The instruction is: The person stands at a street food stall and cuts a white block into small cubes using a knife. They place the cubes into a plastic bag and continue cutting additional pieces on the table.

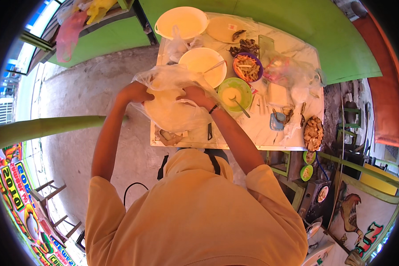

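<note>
A large, thin clear plastic bag (175,116) spreads out over the near left part of the table. My left hand (138,92) grips its left side, fingers curled in the film. On the other side, my right hand (195,96) has its bent fingers on the bag, partly veiled by the plastic. Just beyond the bag stands a white basin (215,57) with a utensil in it. Right of my right wrist is a green bowl (235,95) of pale liquid or batter with a spoon (241,107). What the bag contains, if anything, I cannot make out.
A larger white basin (181,23) and a round board (226,30) stand at the back. Cut vegetables fill a purple-rimmed bowl (248,68). Crumpled plastic (303,77) and a blue container (277,121) lie rightward; fried food (314,134) is heaped at the right edge.
</note>
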Tool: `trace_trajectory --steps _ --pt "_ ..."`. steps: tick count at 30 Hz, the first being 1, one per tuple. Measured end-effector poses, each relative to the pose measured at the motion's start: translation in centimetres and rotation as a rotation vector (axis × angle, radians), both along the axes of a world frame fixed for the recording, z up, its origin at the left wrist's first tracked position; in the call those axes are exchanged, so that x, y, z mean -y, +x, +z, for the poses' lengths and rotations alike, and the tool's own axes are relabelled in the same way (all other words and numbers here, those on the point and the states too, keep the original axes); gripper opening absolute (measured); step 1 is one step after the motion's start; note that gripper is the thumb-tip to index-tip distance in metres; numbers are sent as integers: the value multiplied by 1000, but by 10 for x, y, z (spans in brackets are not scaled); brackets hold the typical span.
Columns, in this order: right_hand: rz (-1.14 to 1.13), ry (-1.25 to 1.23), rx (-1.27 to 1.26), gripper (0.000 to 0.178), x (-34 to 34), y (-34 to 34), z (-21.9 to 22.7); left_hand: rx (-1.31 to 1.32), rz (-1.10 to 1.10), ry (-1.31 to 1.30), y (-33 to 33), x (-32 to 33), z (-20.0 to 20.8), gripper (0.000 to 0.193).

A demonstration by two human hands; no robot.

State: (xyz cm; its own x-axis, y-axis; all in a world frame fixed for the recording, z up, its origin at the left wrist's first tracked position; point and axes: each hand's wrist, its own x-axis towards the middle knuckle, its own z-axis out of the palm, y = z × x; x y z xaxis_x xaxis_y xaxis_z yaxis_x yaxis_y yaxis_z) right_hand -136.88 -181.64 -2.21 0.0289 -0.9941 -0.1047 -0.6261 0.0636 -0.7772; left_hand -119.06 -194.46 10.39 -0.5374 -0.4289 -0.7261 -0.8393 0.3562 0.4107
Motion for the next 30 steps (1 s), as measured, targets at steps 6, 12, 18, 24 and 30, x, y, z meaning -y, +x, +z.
trace_trajectory --steps 6,12,18,24,30 --pt "35 -76 73 41 2 2 5 -448 -110 -84 6 0 -44 44" --pt "-43 74 -106 32 7 10 48 -363 -115 -241 -4 -1 -63 37" --pt "-114 97 -126 34 7 19 41 -379 -42 -229 -3 -3 -58 37" --pt "-84 102 -136 36 3 10 24 -435 -31 -201 5 0 -54 39" --pt "-51 189 -77 41 -4 -1 32 -377 -120 -198 8 12 -59 40"
